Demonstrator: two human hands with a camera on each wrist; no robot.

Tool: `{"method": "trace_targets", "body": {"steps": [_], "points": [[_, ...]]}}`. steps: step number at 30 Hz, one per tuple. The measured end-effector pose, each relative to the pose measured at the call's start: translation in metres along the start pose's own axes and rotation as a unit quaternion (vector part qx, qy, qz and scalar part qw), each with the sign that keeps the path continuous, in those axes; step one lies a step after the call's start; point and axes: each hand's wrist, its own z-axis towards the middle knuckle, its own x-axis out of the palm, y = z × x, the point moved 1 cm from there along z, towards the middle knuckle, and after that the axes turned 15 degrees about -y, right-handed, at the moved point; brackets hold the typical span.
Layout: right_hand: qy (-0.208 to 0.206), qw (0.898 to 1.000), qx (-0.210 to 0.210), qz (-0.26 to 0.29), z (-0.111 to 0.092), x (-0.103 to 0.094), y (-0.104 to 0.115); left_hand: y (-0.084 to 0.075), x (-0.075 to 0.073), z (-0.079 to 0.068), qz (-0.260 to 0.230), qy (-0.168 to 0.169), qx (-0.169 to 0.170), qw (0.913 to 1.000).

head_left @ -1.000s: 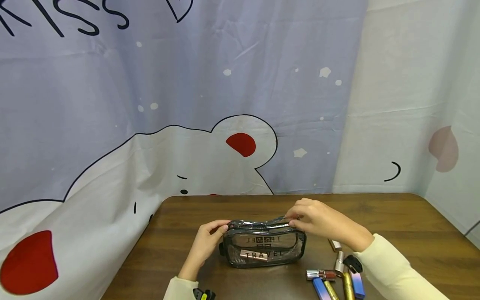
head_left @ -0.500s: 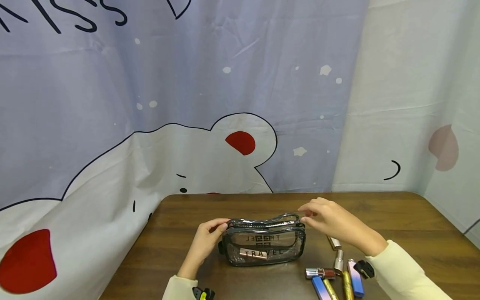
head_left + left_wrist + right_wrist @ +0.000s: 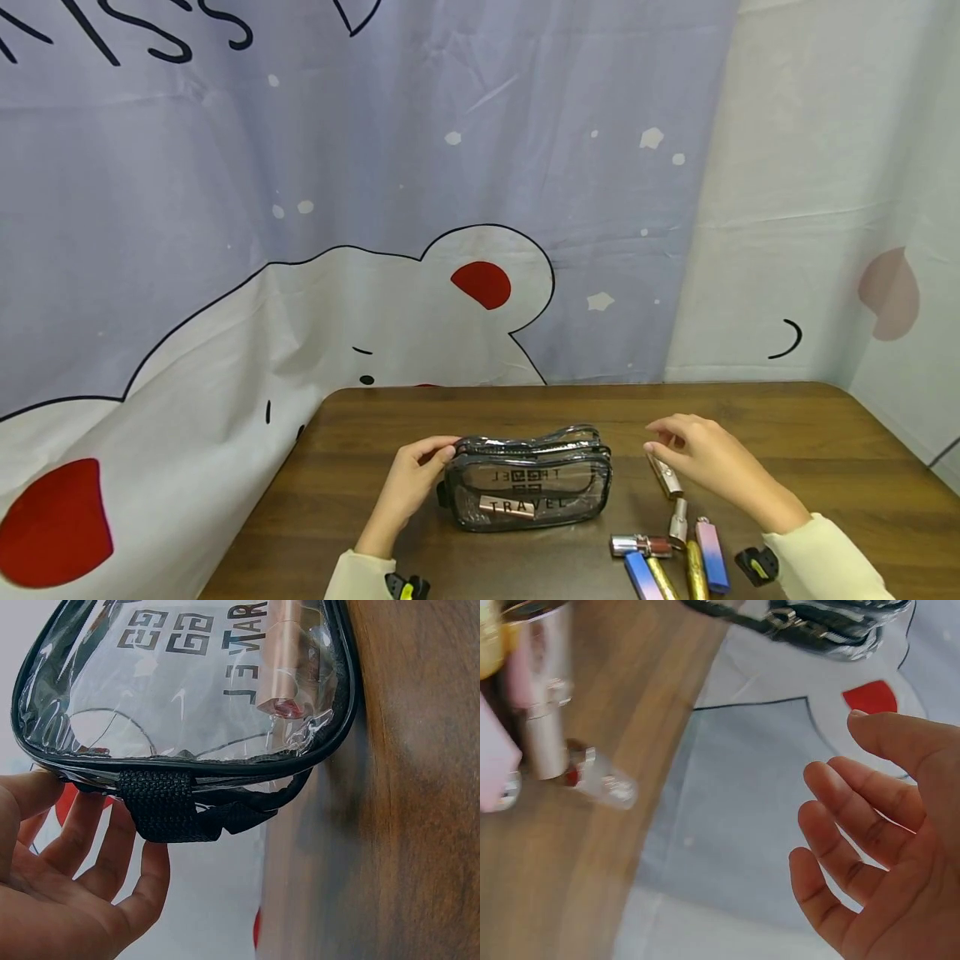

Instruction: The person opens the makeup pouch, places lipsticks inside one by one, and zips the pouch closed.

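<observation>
We see a clear pouch (image 3: 528, 492) with black edging standing upright on the brown wooden table (image 3: 795, 450), near the middle of its visible part. Its front panel reads TRAVEL, and mirrored lettering shows through from behind. Inside we note one rose-gold tube (image 3: 507, 507), lying low behind the lettering. A loop of handle arches over the top at the right; we cannot tell how far the zip is undone.

Left hand (image 3: 408, 482): thumb and forefinger pinch the pouch's upper left corner. From the left wrist we see the other fingers bent loosely beside the pouch's end, near a black fabric tab (image 3: 157, 806).

Right hand (image 3: 703, 454): raised right of the pouch and apart from it, with thumb and fingers spread from one another and softly bent. From the head view its thumb tip overlaps the top end of a silver tube (image 3: 666, 479); in the right wrist view we see space between hand and tubes.

Toward us from that tube lie a second silver tube (image 3: 678, 525), a silver-capped red-brown tube (image 3: 641, 546) pointing sideways, two blue-and-pink boxes (image 3: 712, 557) and two gold tubes (image 3: 696, 571), grouped closely. Both wrists carry black bands (image 3: 757, 567). Behind the table we record a printed curtain (image 3: 480, 125), blue-grey and white.
</observation>
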Motion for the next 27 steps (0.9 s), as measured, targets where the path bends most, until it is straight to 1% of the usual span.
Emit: {"method": "trace_targets", "body": {"steps": [6, 9, 10, 13, 15, 16, 17, 18, 21, 23, 27], "points": [[-0.011, 0.999, 0.044, -0.006, -0.016, 0.009, -0.022, 0.001, 0.0, -0.001, -0.01, 0.002, 0.001, 0.9999], [-0.011, 0.997, 0.069, -0.015, -0.022, 0.014, -0.031, 0.002, -0.001, -0.002, -0.018, 0.002, 0.026, 0.9995], [-0.006, 0.997, 0.081, -0.017, -0.024, 0.016, -0.033, 0.002, -0.001, -0.001, -0.019, 0.003, 0.045, 0.9988], [0.024, 0.992, 0.122, -0.018, -0.029, 0.02, -0.039, 0.002, -0.002, -0.001, -0.019, 0.005, 0.065, 0.9977], [0.049, 0.988, 0.145, -0.02, -0.031, 0.022, -0.043, 0.001, -0.002, -0.001, -0.015, 0.005, 0.056, 0.9983], [0.062, 0.986, 0.155, -0.021, -0.032, 0.024, -0.044, 0.001, -0.002, 0.0, -0.012, 0.006, 0.045, 0.9989], [0.072, 0.984, 0.162, -0.023, -0.033, 0.025, -0.046, 0.0, -0.002, 0.0, -0.011, 0.004, 0.024, 0.9996], [0.081, 0.982, 0.169, -0.025, -0.033, 0.027, -0.047, 0.0, -0.001, 0.0, -0.01, 0.002, 0.011, 0.9999], [0.09, 0.979, 0.181, -0.02, -0.036, 0.03, -0.051, 0.0, 0.0, 0.0, -0.009, -0.005, -0.016, 0.9998], [0.09, 0.979, 0.184, -0.014, -0.037, 0.033, -0.053, 0.001, 0.001, 0.001, -0.011, -0.009, -0.022, 0.9997], [0.096, 0.976, 0.195, 0.004, -0.04, 0.037, -0.057, 0.0, 0.001, 0.001, -0.012, -0.01, -0.023, 0.9996]]}}
